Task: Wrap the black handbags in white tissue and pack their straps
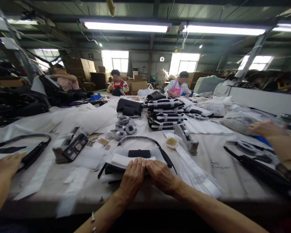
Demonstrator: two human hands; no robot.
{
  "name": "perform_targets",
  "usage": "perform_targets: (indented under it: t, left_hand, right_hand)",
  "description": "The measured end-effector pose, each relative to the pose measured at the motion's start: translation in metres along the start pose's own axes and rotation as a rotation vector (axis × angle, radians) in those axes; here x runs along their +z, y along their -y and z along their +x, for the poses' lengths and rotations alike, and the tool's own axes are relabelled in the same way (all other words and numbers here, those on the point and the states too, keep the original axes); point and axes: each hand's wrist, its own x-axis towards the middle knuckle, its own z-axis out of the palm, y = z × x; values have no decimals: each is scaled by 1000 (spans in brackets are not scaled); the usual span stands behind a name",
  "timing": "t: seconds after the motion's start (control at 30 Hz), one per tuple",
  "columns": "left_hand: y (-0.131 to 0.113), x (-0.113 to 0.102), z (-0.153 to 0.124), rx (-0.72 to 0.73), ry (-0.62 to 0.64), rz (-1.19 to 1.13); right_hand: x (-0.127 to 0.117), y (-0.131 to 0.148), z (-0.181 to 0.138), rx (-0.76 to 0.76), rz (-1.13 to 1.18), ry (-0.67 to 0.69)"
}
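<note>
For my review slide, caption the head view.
Left hand and right hand rest on white wrapping over a black shoulder bag, before stacked bags.

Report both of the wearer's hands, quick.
Left hand: fingers laid together on the white sheet over the black bag; grip cannot be told.
Right hand: beside it, fingers bent over the sheet's edge; grip cannot be told.

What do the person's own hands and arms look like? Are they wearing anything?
No gloves, and no sleeves show. Above the left hand, there's a shiny, silvery bracelet. The right hand and its forearm show no bracelet or watch.
</note>
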Motion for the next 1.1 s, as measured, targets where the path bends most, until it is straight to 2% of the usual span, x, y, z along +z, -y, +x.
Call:
perform_targets:
  t: [0.1,0.17,0.27,0.33,0.37,0.47,0.53,0.67,0.8,0.97,1.1]
  left_hand:
    - [4,1,-6,63,-25,-27]
    - [8,0,-9,80,-47,-44]
    - [10,-2,-11,68,-90,-62]
    - [10,-3,-11,51,-116,-75]
    - [9,-3,-12,41,-126,-79]
    - [7,-4,-13,19,-150,-88]
    - [6,-4,-13,9,-159,-95]
    - [3,-2,-13,-21,-180,-117]
    - [0,1,-15,-59,-225,-126]
    - [1,3,-18,-25,-161,-92]
    - [0,7,-20,-21,-145,-89]
  right_hand:
    - [-12,-1,2,53,57,103]
    - [-27,-13,5,133,147,152]
    - [-47,-52,6,344,172,63]
    - [-51,-86,1,432,-10,-2]
    - [-50,-103,-2,452,-142,10]
    - [-36,-144,-14,504,-430,141]
    - [-25,-160,-19,515,-489,245]
    - [-14,-170,-14,496,-469,349]
    - [-12,-174,12,463,-434,328]
    - [4,-188,48,480,-365,311]
    - [8,-188,49,518,-327,295]
